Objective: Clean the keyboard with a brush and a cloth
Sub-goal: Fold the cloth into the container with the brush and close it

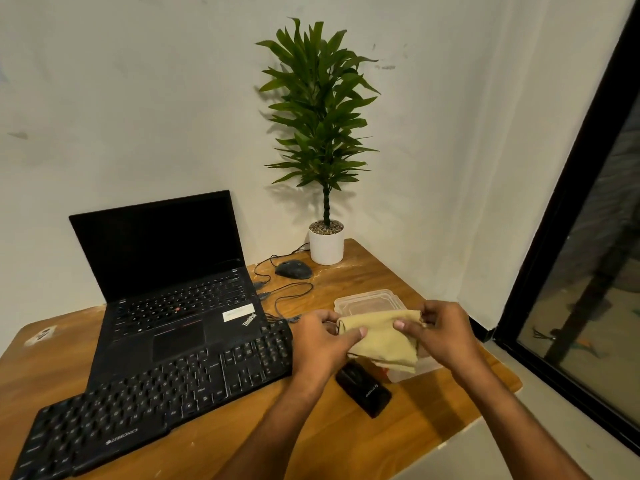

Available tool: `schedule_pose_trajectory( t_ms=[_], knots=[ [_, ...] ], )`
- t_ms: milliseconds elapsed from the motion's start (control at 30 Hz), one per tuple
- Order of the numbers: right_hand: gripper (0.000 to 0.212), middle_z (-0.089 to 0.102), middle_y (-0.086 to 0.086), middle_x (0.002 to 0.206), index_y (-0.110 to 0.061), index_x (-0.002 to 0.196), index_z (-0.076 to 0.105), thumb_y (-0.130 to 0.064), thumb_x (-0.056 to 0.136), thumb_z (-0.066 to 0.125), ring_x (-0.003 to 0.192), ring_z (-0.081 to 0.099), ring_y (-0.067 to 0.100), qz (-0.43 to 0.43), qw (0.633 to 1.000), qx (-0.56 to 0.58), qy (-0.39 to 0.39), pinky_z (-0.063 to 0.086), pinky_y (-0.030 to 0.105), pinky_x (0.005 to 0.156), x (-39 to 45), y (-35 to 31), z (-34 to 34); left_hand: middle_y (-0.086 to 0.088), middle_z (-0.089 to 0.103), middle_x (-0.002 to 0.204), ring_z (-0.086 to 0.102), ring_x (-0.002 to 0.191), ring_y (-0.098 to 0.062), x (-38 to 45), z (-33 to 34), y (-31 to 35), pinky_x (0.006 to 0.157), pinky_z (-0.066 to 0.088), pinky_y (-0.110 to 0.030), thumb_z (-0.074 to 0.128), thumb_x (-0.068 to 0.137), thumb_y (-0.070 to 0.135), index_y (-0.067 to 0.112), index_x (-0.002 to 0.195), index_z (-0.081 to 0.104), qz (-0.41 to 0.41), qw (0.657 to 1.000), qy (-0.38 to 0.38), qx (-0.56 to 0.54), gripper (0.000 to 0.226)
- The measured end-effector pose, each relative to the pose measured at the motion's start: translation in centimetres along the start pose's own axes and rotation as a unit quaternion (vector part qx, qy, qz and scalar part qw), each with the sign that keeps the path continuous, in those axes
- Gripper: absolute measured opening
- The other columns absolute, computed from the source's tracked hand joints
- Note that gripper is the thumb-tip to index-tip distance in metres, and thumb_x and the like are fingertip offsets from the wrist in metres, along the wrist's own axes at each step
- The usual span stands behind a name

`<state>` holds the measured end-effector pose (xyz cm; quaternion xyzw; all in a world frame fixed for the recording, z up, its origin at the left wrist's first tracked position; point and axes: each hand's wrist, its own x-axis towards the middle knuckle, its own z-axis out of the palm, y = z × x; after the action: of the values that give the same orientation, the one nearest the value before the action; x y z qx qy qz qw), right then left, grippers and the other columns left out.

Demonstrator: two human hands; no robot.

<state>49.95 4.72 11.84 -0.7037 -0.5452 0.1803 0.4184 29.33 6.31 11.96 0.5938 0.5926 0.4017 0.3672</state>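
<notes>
Cloth (pixel 381 341): soft, pale yellow, nubbly weave, folded and draped. Held up above the table's right edge, stretched between both hands. Left hand (pixel 322 344) pinches its left end between thumb and curled fingers; right hand (pixel 441 336) pinches its right end the same way.

Keyboard (pixel 156 396): black plastic, long rectangle, raised matte keys, white lettering on its near rim. Lies slantwise along the table's front-left part, its right end just beside the left hand, its far edge overlapping the laptop's front.

Laptop (pixel 166 289): black, open, dark screen, red dot among the keys, white sticker on the palm rest; toward the table's back-left.

Container (pixel 367 301): clear plastic, rounded rectangle, partly hidden behind the cloth, near the right edge.

Black glossy oblong object (pixel 363 389): flat on the table below the cloth; identity unclear.

Mouse (pixel 293 269): dark, domed, corded, near the back edge.

Potted plant (pixel 320 133): long green leaves, white cylindrical pot, pebble top, back-right corner.

Table (pixel 346 427): warm wood grain, rounded corners, scuffed.

Walls (pixel 138 98): white, marked. Dark-framed glass (pixel 571 237) at right.
</notes>
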Motion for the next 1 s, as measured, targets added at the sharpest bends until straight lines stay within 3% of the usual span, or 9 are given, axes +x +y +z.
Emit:
schedule_pose_trajectory(
  t_ms=[100, 167, 267, 367, 467, 633, 800, 900, 1000],
  knots=[
    [0.034, 0.072, 0.007, 0.101, -0.005, 0.111, 0.072, -0.015, 0.081, 0.083, 0.096, 0.066, 0.023, 0.048, 0.998, -0.027, 0.009, 0.055, 0.033, 0.078, 2.4, 1.2, -0.9, 0.0, 0.075, 0.078, 0.075, 0.073, -0.019, 1.5, 2.3, 0.2, 0.07, 0.064, -0.046, 0.095, 0.073, 0.033, 0.028, 0.086, 0.066, -0.026, 1.0, -0.004, 0.006, 0.032],
    [0.034, 0.074, 0.008, 0.107, -0.007, 0.114, 0.074, -0.012, 0.081, 0.082, 0.097, 0.068, 0.022, 0.057, 0.996, -0.075, 0.006, 0.057, 0.036, 0.087, 3.9, 2.1, -1.4, 0.0, 0.075, 0.085, 0.074, 0.08, -0.018, 2.1, 3.7, 0.6, 0.076, 0.064, -0.045, 0.091, 0.078, 0.028, 0.029, 0.087, 0.065, -0.048, 0.998, -0.03, 0.012, 0.028],
    [0.02, 0.075, 0.003, 0.087, -0.016, 0.092, 0.079, -0.017, 0.074, 0.087, 0.07, 0.071, 0.015, 0.064, 0.987, -0.14, 0.041, 0.06, 0.032, 0.076, 4.8, 2.7, -1.6, 0.003, 0.072, 0.095, 0.07, 0.088, -0.014, 2.4, 5.6, 1.2, 0.077, 0.062, -0.035, 0.087, 0.081, 0.022, 0.026, 0.099, 0.068, -0.037, 0.996, -0.04, 0.076, 0.026],
    [0.009, 0.071, 0.002, 0.078, -0.018, 0.08, 0.077, -0.01, 0.075, 0.078, 0.068, 0.068, 0.019, 0.051, 0.973, -0.218, 0.051, 0.057, 0.028, 0.067, 5.0, 2.8, -1.3, 0.005, 0.063, 0.102, 0.063, 0.094, -0.014, 1.9, 7.2, 1.9, 0.07, 0.053, -0.029, 0.086, 0.081, 0.021, 0.023, 0.105, 0.062, 0.01, 0.988, -0.03, 0.148, 0.034],
    [0.012, 0.07, 0.006, 0.083, -0.015, 0.083, 0.074, -0.006, 0.079, 0.067, 0.076, 0.067, 0.024, 0.033, 0.956, -0.292, 0.022, 0.061, 0.035, 0.07, 5.2, 3.0, -0.6, 0.001, 0.056, 0.114, 0.056, 0.1, -0.017, 1.2, 8.7, 2.2, 0.068, 0.042, -0.024, 0.08, 0.088, 0.013, 0.018, 0.115, 0.057, 0.079, 0.974, -0.037, 0.21, 0.036],
    [0.014, 0.068, 0.004, 0.09, -0.014, 0.094, 0.072, -0.01, 0.082, 0.078, 0.076, 0.063, 0.017, 0.047, 0.941, -0.333, -0.044, 0.061, 0.032, 0.075, 4.9, 2.5, 0.3, -0.006, 0.062, 0.118, 0.063, 0.102, -0.021, 1.0, 9.8, 2.4, 0.08, 0.058, -0.03, 0.075, 0.092, 0.008, 0.012, 0.118, 0.067, 0.13, 0.942, -0.082, 0.299, 0.027],
    [0.023, 0.071, 0.002, 0.101, -0.019, 0.109, 0.07, -0.018, 0.086, 0.076, 0.086, 0.068, 0.018, -0.002, 0.911, -0.411, -0.04, 0.059, 0.031, 0.079, 4.2, 1.9, 0.2, -0.013, 0.058, 0.127, 0.057, 0.116, -0.026, 1.2, 10.1, 2.2, 0.091, 0.053, -0.035, 0.067, 0.093, -0.001, 0.003, 0.129, 0.065, 0.181, 0.9, -0.099, 0.385, 0.036],
    [0.023, 0.071, 0.004, 0.104, -0.016, 0.108, 0.073, -0.01, 0.086, 0.074, 0.087, 0.068, 0.019, -0.01, 0.926, -0.374, -0.039, 0.058, 0.03, 0.077, 4.3, 1.8, 0.3, -0.014, 0.061, 0.124, 0.054, 0.115, -0.025, 1.5, 9.9, 2.1, 0.092, 0.05, -0.035, 0.065, 0.094, -0.001, 0.002, 0.121, 0.068, 0.188, 0.888, -0.107, 0.406, 0.027],
    [0.02, 0.071, 0.005, 0.107, -0.014, 0.107, 0.075, -0.011, 0.087, 0.075, 0.082, 0.063, 0.014, 0.009, 0.945, -0.315, -0.084, 0.057, 0.029, 0.083, 4.4, 2.4, 0.8, -0.015, 0.064, 0.12, 0.053, 0.116, -0.025, 1.8, 9.7, 1.5, 0.094, 0.049, -0.036, 0.064, 0.098, 0.008, 0.005, 0.116, 0.07, 0.19, 0.873, -0.119, 0.432, 0.019]
  ],
)
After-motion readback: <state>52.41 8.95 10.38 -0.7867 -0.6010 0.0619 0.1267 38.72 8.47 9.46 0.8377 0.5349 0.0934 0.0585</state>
